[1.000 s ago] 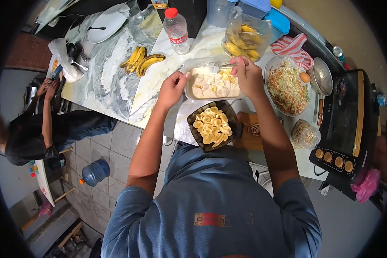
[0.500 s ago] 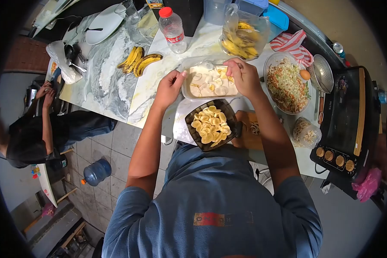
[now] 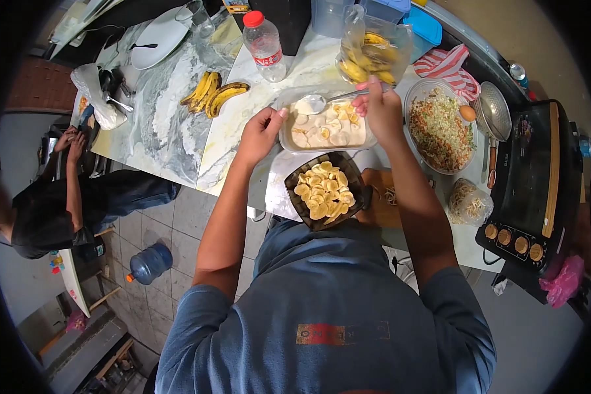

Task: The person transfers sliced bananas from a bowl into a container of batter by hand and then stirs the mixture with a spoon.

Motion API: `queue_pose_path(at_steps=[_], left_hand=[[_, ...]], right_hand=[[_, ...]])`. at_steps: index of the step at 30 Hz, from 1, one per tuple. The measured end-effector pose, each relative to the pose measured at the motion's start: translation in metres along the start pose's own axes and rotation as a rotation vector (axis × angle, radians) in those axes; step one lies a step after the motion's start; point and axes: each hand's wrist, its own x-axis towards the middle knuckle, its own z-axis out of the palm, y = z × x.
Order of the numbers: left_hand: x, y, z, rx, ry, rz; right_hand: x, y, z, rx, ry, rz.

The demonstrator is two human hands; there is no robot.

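Note:
A clear rectangular plastic container [image 3: 328, 150] holds white cream with round banana slices [image 3: 338, 138] in it. My left hand [image 3: 262, 136] pinches the container's left rim between thumb and fingers. Over the container's right side, my right hand [image 3: 381, 113] grips the handle of a metal spoon [image 3: 316, 103]. The spoon's bowl hovers over the cream near the far rim, apparently lifted off it. Closer to my body, a dark square bowl [image 3: 354, 176] is heaped with more banana slices [image 3: 322, 190].
Bananas [image 3: 224, 97] and a red-capped bottle [image 3: 266, 52] stand beyond my left hand. A bag of bananas [image 3: 374, 56] sits behind the container. To the right are a bowl of shredded vegetables [image 3: 437, 128], an egg [image 3: 467, 113] and a toaster oven [image 3: 522, 177]. Another person [image 3: 52, 203] is at far left.
My right hand has turned and shifted slightly right, and the spoon has risen from the cream into clear view. My left hand stays at the container's rim.

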Motion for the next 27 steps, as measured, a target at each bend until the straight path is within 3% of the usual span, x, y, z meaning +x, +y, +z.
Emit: queue_pose_path(at_steps=[4,13,27], left_hand=[[-0.001,0.002,0.002,0.001,0.014,-0.003],[-0.001,-0.002,0.001,-0.001,-0.007,-0.017],[0.0,-0.003,0.002,0.006,-0.01,-0.034]], right_hand=[[-0.008,-0.012,-0.022,0.09,0.084,-0.015],[-0.038,-0.018,-0.055,-0.489,0.048,-0.548],[-0.056,-0.012,-0.052,-0.562,0.122,-0.606]])
